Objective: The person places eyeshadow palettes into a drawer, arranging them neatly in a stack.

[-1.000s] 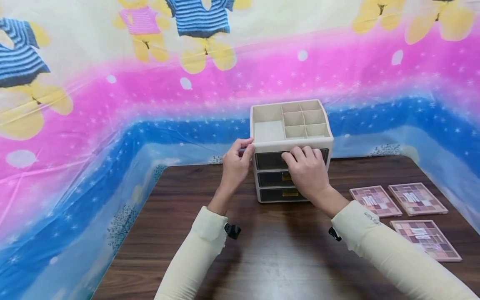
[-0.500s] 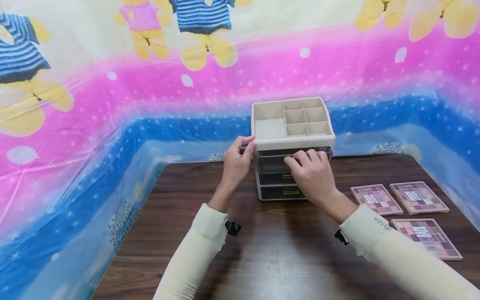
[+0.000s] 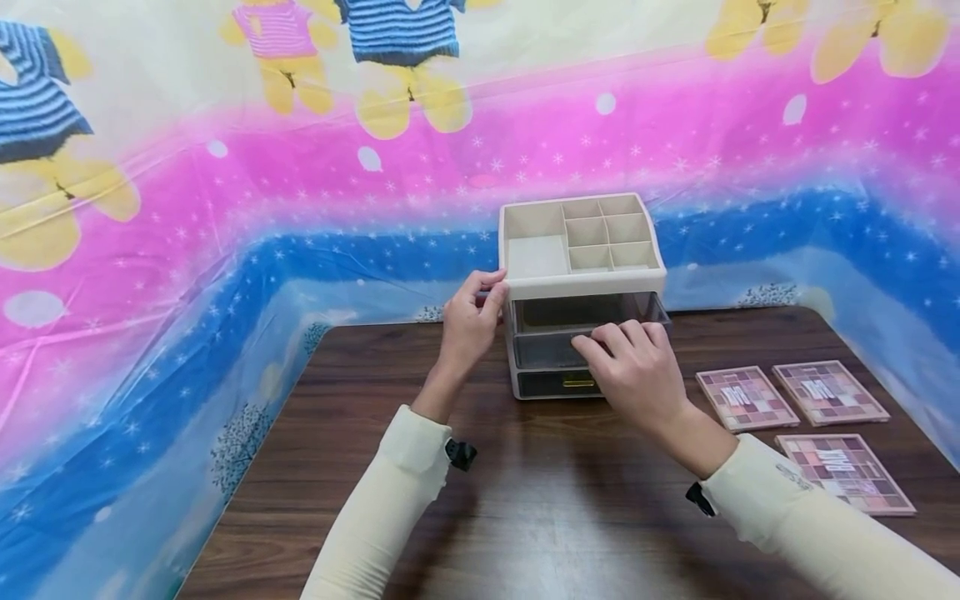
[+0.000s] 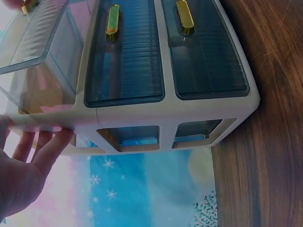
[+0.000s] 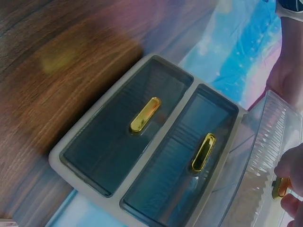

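Cream plastic desktop organizer (image 3: pixel 585 284) stands upright by the middle of the far edge of the dark wood-grain desk (image 3: pixel 337 500). Its clear smoky-plastic top drawer (image 3: pixel 543 352) is pulled partway out; I'd call the opening step well under way. Right hand (image 3: pixel 639 367) pinches the small gold bar handle (image 5: pixel 276 190) on it. Left hand (image 3: pixel 470 322): fingers nearly straight, tips against the organizer's left side near the upper front corner; reads as bracing. Smoky-plastic middle drawer (image 5: pixel 170 182) and bottom drawer (image 5: pixel 118 137) both closed. Three flat pinkish square makeup palettes (image 3: pixel 748 397) lie towards the desk's right edge, not in hand.

Can't see: full floor of the top drawer, or how much travel is left. Head view: pulled drawer and right hand block the middle drawer's front. Wrist views crop both hands.
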The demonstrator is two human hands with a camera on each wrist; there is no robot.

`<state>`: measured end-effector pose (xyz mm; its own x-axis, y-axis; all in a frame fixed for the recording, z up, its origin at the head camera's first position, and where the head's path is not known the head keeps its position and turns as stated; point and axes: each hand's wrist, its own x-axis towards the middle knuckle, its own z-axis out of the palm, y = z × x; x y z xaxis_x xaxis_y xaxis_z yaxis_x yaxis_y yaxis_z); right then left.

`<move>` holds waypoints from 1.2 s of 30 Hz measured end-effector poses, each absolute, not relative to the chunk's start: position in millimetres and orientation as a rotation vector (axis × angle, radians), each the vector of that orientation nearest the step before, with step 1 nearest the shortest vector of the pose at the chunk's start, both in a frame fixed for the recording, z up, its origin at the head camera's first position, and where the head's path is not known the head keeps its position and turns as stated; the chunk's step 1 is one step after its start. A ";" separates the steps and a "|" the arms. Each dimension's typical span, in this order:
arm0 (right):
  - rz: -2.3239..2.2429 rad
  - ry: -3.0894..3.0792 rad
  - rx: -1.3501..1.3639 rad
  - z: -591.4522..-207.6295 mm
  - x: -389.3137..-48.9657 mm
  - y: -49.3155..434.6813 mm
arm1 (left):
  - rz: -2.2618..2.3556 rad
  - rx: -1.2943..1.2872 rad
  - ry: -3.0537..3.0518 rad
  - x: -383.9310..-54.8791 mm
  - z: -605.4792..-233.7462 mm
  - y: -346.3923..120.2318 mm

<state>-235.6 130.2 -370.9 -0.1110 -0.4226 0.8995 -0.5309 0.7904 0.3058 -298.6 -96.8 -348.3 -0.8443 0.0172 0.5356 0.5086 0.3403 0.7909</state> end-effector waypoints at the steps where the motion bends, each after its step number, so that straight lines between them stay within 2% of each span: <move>1: 0.106 -1.731 0.748 -370.9 -235.1 130.4 | -1.515 -0.463 -2.178 -298.3 -348.3 -96.8; 9: 0.092 -1.691 0.766 -372.4 -230.7 130.9 | -1.528 -0.480 -2.180 -298.3 -347.4 -94.9; 23: 0.103 -1.614 0.800 -369.0 -196.1 130.4 | -1.559 -0.473 -2.167 -298.9 -345.7 -95.4; 36: 0.093 -1.646 0.819 -368.1 -183.7 126.8 | -1.525 -0.482 -2.158 -299.2 -347.8 -96.0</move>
